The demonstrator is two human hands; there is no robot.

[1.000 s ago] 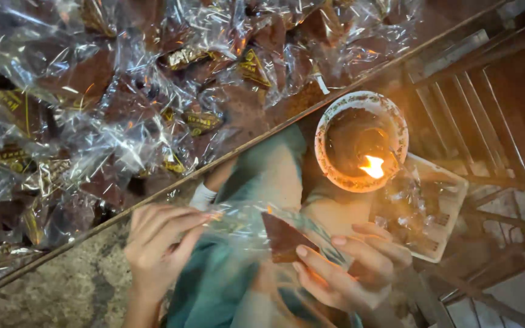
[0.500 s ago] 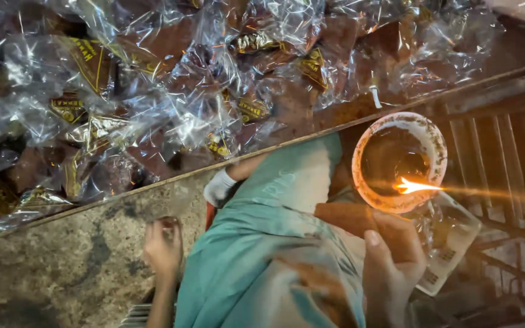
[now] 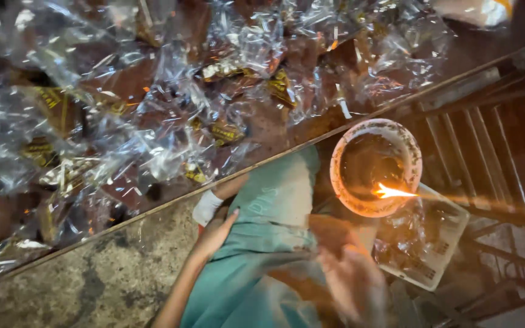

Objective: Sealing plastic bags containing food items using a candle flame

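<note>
Two hands are seen low in the view, over a teal garment (image 3: 256, 267). The left hand (image 3: 214, 234) is laid against the teal cloth, fingers loosely together and nothing held. The right hand (image 3: 350, 282) is blurred; whether anything is gripped cannot be told. Just beyond it a round bowl (image 3: 341, 182) with a small flame (image 3: 393, 192) at its rim is set, touching a clear plastic tray (image 3: 451, 243) on its far side. Many clear wrapped packets (image 3: 153, 121) are heaped across the upper area, bounded by a thin wooden strip (image 3: 311, 146). Bare concrete floor (image 3: 92, 279) lies below.
</note>
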